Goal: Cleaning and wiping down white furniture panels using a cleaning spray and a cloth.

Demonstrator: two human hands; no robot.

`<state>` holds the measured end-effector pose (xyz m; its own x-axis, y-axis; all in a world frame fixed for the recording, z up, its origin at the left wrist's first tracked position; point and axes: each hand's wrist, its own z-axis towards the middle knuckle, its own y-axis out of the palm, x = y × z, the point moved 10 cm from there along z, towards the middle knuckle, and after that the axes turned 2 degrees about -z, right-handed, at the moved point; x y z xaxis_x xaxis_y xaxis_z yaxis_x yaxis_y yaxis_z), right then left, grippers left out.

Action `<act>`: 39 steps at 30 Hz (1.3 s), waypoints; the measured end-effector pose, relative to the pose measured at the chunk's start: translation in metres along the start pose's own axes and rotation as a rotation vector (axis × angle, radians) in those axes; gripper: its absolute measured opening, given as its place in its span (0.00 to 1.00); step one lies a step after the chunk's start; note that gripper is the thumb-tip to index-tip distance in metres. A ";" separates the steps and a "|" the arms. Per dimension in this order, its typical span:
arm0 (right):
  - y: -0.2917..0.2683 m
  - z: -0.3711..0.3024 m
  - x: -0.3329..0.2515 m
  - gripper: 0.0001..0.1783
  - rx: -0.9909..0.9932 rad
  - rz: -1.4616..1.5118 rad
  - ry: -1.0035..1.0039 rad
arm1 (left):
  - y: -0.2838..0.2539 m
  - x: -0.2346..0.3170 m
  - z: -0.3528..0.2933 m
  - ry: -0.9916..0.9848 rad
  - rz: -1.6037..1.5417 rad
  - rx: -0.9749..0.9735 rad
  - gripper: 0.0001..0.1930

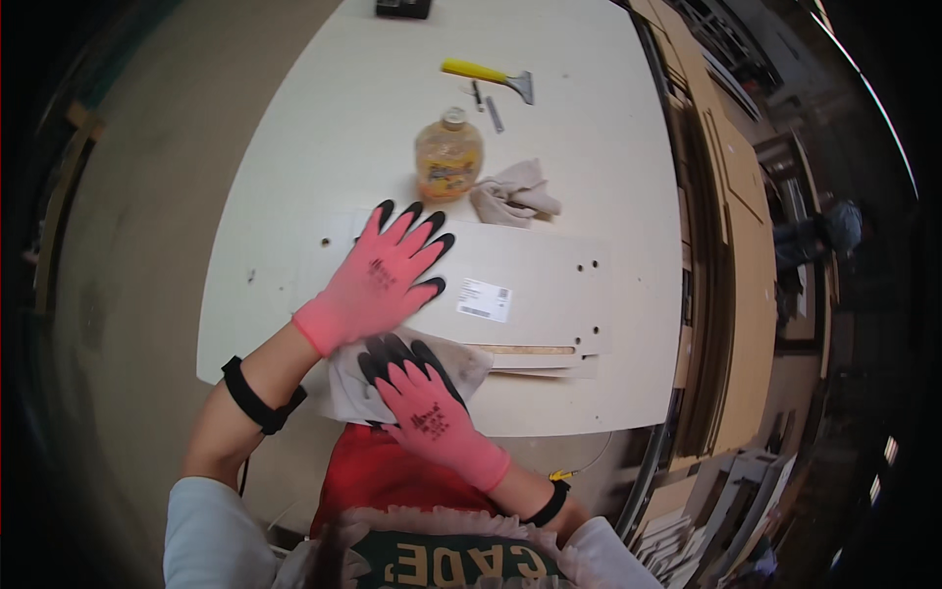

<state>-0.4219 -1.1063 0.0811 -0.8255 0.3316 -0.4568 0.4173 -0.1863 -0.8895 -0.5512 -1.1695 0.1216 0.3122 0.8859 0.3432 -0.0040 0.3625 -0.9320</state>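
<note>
My left hand [368, 285], in a pink glove with black fingertips, lies flat with fingers spread on a white board [540, 260]. My right hand [427, 407], gloved the same way, is on a pale cloth [461, 363] at the board's near edge. Its fingers press over the cloth, and the thumb is mostly hidden. The board has several dark holes, a white printed label [484, 299] and a bare brown strip along its near edge. Just beyond it stand a clear bottle [449, 162] with yellowish contents and a second, crumpled cloth [515, 194].
The board rests on a large white table [294, 177]. Farther back lie a yellow-handled scraper [481, 72], a small blade [495, 115] and a black object [403, 8]. Stacked brown panels [736, 294] line the right side. A person [819, 234] is beyond them.
</note>
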 end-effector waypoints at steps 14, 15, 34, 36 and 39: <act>-0.019 -0.080 0.095 0.36 -0.107 0.173 0.632 | 0.012 0.014 0.010 0.026 0.119 -0.071 0.28; -0.038 -0.119 0.121 0.37 0.203 0.053 0.773 | 0.009 0.017 0.011 0.028 0.125 -0.062 0.28; -0.062 -0.264 0.200 0.23 1.126 0.947 1.179 | 0.047 0.097 -0.016 0.086 0.261 -0.271 0.35; -0.084 -0.261 0.184 0.24 1.219 0.977 1.238 | 0.055 0.099 -0.022 0.109 0.323 -0.220 0.32; -0.086 -0.267 0.181 0.32 1.274 1.038 1.181 | 0.054 0.104 -0.027 0.150 0.404 -0.169 0.28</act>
<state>-0.5056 -0.7839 0.0712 0.3266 -0.0847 -0.9414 -0.4121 -0.9091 -0.0612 -0.4934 -1.0651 0.1037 0.4517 0.8901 -0.0605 -0.0029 -0.0663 -0.9978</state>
